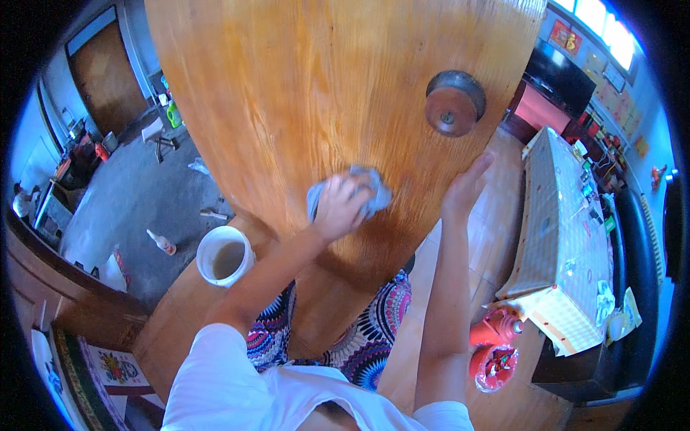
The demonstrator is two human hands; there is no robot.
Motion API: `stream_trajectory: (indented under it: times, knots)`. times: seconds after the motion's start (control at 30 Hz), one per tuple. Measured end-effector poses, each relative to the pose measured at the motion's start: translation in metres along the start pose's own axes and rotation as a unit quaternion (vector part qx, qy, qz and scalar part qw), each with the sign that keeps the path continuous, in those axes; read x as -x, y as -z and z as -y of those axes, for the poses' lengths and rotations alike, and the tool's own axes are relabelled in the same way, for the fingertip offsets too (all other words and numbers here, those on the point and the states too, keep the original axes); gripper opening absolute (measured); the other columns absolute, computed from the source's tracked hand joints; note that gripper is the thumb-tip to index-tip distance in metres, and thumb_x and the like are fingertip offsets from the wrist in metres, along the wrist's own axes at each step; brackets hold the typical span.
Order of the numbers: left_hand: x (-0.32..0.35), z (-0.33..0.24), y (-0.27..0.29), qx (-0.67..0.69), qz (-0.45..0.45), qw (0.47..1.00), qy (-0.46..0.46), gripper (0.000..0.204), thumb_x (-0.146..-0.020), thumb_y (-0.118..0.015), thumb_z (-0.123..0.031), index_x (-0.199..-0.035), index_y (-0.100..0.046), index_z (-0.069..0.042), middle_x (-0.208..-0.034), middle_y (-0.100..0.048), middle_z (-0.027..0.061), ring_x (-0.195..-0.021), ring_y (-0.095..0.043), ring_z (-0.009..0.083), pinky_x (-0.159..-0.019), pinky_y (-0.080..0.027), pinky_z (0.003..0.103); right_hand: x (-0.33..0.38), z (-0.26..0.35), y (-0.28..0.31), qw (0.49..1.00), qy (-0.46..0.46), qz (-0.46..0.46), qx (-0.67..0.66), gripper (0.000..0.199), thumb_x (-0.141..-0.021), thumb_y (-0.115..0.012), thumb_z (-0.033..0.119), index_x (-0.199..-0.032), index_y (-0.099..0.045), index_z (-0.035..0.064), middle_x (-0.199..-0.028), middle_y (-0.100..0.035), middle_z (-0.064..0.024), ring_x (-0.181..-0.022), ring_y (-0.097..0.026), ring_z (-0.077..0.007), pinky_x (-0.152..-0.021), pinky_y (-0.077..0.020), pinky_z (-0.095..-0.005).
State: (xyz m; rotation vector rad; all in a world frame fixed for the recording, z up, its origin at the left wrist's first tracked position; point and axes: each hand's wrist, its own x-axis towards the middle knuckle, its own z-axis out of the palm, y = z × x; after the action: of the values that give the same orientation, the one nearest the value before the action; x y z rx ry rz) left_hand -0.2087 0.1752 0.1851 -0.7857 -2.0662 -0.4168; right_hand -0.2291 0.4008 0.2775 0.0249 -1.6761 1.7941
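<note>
A varnished wooden door stands upright in front of me, with a round dark knob near its right edge. My left hand presses a grey-blue cloth to the door's lower middle, its fingers bent over the bunched fabric. The surface around the cloth is shiny. Against the door's right edge rests my right hand, fingers stretched out, with no loose object visible in it. Below my left forearm, a white bucket holds cloudy liquid.
On the left floor are a spray bottle, a brush and a small stool. To the right stands a long table under a checked cloth. A red thermos and a red basin stand beside my right arm.
</note>
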Motion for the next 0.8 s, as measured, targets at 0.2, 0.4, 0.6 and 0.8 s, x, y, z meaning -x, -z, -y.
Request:
stream_trajectory:
  times: [0.2, 0.4, 0.6, 0.8]
  knots:
    - [-0.125, -0.043, 0.028, 0.029, -0.240, 0.968, 0.073, 0.054, -0.058, -0.078, -0.006, -0.110, -0.063, -0.013, -0.120, -0.052, 0.0110, -0.109, -0.045, 0.0372, -0.091, -0.039, 0.046, 0.004, -0.004, -0.001, 0.999, -0.008, 0.025, -0.032, 0.071, -0.102, -0.026, 0.060, -0.127, -0.054, -0.0011, -0.120, -0.061, -0.0099, -0.111, -0.056, -0.0178, -0.099, -0.0400, -0.0309]
    - [-0.041, -0.041, -0.011, -0.011, -0.128, 0.992, 0.004, 0.044, -0.061, -0.075, -0.009, -0.103, -0.064, -0.014, -0.117, -0.055, 0.0092, -0.105, -0.051, 0.0350, -0.087, -0.044, 0.045, 0.000, -0.008, -0.003, 0.997, 0.065, 0.016, -0.049, 0.066, -0.103, -0.026, 0.058, -0.118, -0.054, 0.0003, -0.114, -0.057, -0.0075, -0.105, -0.052, -0.0160, -0.094, -0.0385, -0.0302]
    - [-0.089, -0.055, 0.022, 0.008, -0.120, 0.991, 0.065, 0.046, -0.060, -0.076, -0.009, -0.103, -0.060, -0.009, -0.119, -0.054, 0.0107, -0.108, -0.048, 0.0358, -0.090, -0.042, 0.046, 0.000, -0.006, 0.001, 0.996, 0.083, 0.003, -0.025, 0.055, -0.103, -0.029, 0.057, -0.080, -0.045, 0.0092, -0.075, -0.040, 0.0039, -0.072, -0.037, -0.0086, -0.065, -0.0339, -0.0297]
    - [-0.111, -0.053, 0.015, 0.018, -0.186, 0.981, 0.045, 0.050, -0.058, -0.078, -0.006, -0.104, -0.059, -0.009, -0.121, -0.051, 0.0153, -0.113, -0.045, 0.0395, -0.093, -0.038, 0.050, 0.001, -0.009, -0.001, 0.998, 0.061, 0.002, -0.005, 0.070, -0.102, -0.025, 0.060, -0.111, -0.056, -0.0022, -0.105, -0.058, -0.0058, -0.096, -0.052, -0.0153, -0.087, -0.0403, -0.0304]
